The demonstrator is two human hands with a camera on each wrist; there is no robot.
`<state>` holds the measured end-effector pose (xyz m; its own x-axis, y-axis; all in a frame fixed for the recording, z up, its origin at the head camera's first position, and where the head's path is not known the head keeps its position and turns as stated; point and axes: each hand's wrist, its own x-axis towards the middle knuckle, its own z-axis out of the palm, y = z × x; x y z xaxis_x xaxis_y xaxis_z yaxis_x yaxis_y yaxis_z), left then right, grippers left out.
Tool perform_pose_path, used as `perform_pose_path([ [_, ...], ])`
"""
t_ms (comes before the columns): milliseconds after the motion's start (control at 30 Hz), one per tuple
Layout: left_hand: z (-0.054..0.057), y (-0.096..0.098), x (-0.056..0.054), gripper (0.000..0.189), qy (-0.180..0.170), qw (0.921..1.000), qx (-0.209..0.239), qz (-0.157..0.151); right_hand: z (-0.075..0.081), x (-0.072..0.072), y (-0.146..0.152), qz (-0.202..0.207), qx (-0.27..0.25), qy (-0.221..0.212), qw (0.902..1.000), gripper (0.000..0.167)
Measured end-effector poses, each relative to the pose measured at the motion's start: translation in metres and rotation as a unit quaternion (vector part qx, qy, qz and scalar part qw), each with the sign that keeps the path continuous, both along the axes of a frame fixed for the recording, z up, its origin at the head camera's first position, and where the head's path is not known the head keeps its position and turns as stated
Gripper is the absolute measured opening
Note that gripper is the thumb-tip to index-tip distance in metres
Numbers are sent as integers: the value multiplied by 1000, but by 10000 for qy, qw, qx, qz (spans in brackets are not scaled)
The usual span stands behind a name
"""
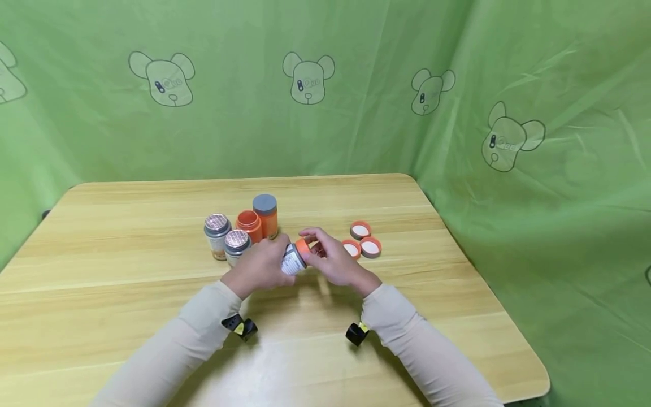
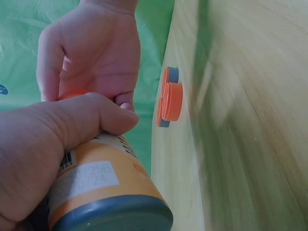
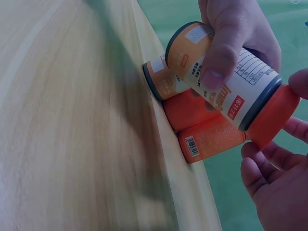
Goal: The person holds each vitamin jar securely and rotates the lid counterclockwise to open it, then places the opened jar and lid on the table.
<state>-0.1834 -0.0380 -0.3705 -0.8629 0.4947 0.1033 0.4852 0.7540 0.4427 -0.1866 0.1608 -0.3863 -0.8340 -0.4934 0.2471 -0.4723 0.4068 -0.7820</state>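
My left hand (image 1: 260, 265) grips a jar (image 1: 292, 261) with a white and orange label, tilted above the table. The fingers and thumb of my right hand (image 1: 334, 261) pinch the orange lid (image 3: 273, 117) at the jar's mouth. How firmly the lid sits there I cannot tell. Just beyond my left hand stand a foil-topped jar (image 1: 237, 240) and another foil-topped jar (image 1: 217, 228). Beside them are an orange jar (image 1: 249, 222) with an uncovered mouth and an orange jar (image 1: 269, 225) wearing a grey lid.
Right of my right hand lie three loose lids with pale linings: a rear lid (image 1: 360, 229), a left lid (image 1: 352, 247) partly behind the hand, and a right lid (image 1: 370, 247). Everything rests on a wooden table (image 1: 127, 249). Green curtain (image 1: 244, 135) hangs behind and to the right.
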Motion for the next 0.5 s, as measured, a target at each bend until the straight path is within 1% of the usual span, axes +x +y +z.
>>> perform_pose_path([
  [167, 0, 0, -1, 55, 92, 10000, -27, -7, 0, -1, 0, -78, 16, 143, 9999, 47],
  [267, 1, 0, -1, 55, 139, 9999, -53, -26, 0, 0, -1, -182, 11, 123, 9998, 43],
  [400, 2, 0, 0, 56, 155, 9998, -86, -31, 0, 1, -3, -194, -35, 41, 9998, 36],
  [500, 2, -1, 1, 56, 180, 9997, -133, -31, 1, 1, -3, -151, -7, 29, 9999, 39],
])
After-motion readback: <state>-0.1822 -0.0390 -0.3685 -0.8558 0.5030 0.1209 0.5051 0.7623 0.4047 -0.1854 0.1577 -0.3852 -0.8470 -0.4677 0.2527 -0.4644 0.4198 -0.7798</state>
